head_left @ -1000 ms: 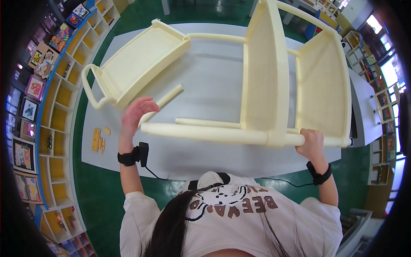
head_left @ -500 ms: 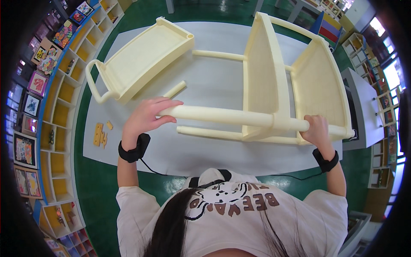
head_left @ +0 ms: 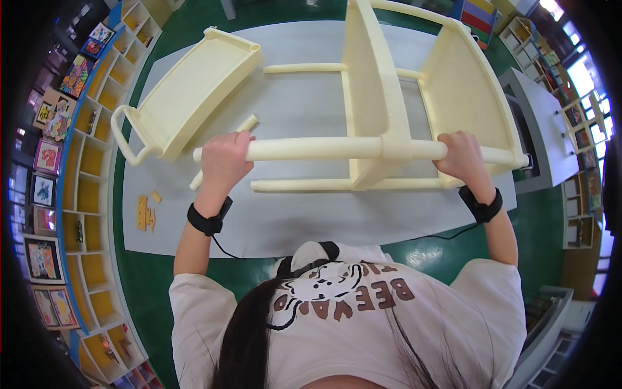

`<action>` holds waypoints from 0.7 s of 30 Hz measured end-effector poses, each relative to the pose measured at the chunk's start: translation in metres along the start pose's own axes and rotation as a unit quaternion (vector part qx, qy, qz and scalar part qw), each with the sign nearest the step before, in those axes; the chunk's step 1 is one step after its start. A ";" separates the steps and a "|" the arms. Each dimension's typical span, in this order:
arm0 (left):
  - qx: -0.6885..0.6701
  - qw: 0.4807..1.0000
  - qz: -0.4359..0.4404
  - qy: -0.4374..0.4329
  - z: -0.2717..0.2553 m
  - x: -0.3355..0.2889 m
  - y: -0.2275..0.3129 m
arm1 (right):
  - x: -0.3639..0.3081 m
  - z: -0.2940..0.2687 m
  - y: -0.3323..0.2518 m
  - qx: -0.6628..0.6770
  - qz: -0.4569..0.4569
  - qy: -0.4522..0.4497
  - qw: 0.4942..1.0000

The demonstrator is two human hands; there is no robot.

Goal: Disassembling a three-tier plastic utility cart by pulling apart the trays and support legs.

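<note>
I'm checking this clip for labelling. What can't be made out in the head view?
- Left hand and right hand palms: wrapped around the rail, grip undersides hidden.
- Small tan pieces on the mat: too small to identify.
- Frame top: cut off by the picture's upper edge.
- Tray underside: faces away.

Cream-yellow chair frame [head_left: 389,142] and matching cream tray [head_left: 188,97], both plain, on a pale grey mat [head_left: 304,214]. Green floor [head_left: 139,279] all round, black wristbands [head_left: 208,222], white shirt [head_left: 350,318] with brown print.
</note>
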State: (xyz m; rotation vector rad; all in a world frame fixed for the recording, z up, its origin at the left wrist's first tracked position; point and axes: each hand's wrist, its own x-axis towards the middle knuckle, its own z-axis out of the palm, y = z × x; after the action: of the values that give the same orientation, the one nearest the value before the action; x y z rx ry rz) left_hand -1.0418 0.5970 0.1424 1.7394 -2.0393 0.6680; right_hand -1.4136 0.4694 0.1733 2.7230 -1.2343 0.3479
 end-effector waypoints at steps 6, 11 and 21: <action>-0.009 0.997 0.020 -0.072 -0.003 0.007 -0.003 | -0.001 0.003 0.007 -0.007 0.008 -0.005 1.000; -0.036 0.993 0.015 -0.110 -0.009 0.012 -0.004 | -0.001 0.003 0.007 0.004 0.003 -0.003 1.000; -0.106 0.962 -0.026 -0.252 -0.020 0.026 -0.013 | 0.001 0.001 0.010 0.004 0.018 -0.018 1.000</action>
State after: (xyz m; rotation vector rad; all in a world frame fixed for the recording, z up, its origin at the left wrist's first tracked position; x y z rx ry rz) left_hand -1.0338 0.5862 0.1747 1.9663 -2.2660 -0.0264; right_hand -1.4204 0.4616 0.1729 2.7286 -1.2943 0.3081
